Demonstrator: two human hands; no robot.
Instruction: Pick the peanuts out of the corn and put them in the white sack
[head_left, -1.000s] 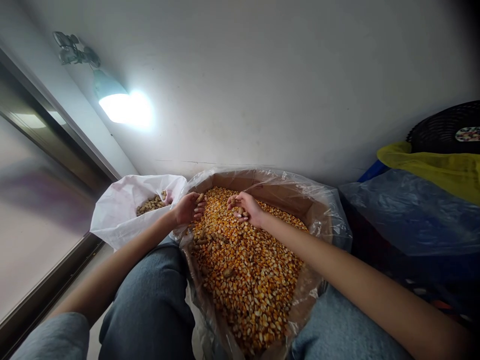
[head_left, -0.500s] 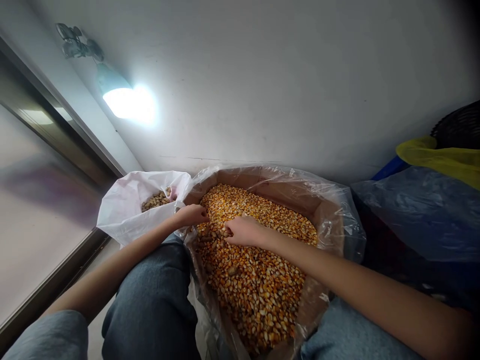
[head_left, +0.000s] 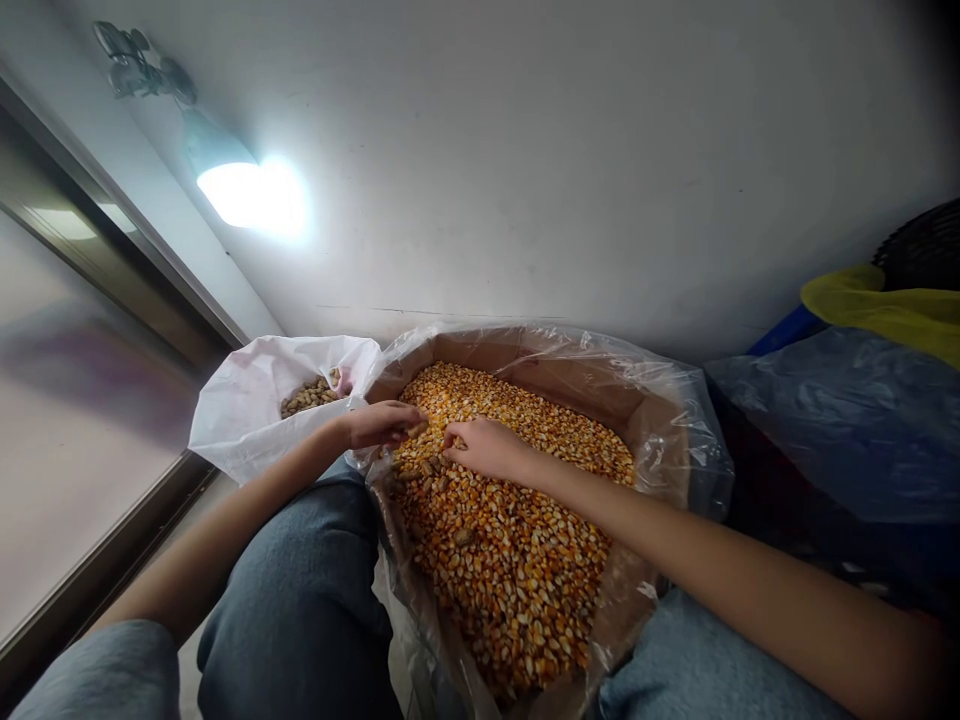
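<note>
While the left hand (head_left: 382, 424) pinches shut, the right hand (head_left: 486, 449) curls over corn kernels (head_left: 517, 570)

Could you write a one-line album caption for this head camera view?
Left hand and right hand reach into dried corn kernels in a plastic-lined cardboard box, beside a white sack of peanuts.

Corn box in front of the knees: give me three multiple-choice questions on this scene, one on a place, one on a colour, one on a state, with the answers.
1. Where is the white sack of peanuts in relation to the cardboard box?
A. Inside it
B. Beside it, on the person's left
C. Beside it, on the person's right

2. What colour are the corn kernels?
A. Orange-yellow
B. Green
C. Black

3. What is the right hand doing?
A. Gripping the sack
B. Resting on a knee
C. Touching the kernels

Answers:
1. B, the sack sits outside the box's left edge.
2. A, the whole heap shows that colour.
3. C, its fingertips lie on the corn.
</note>
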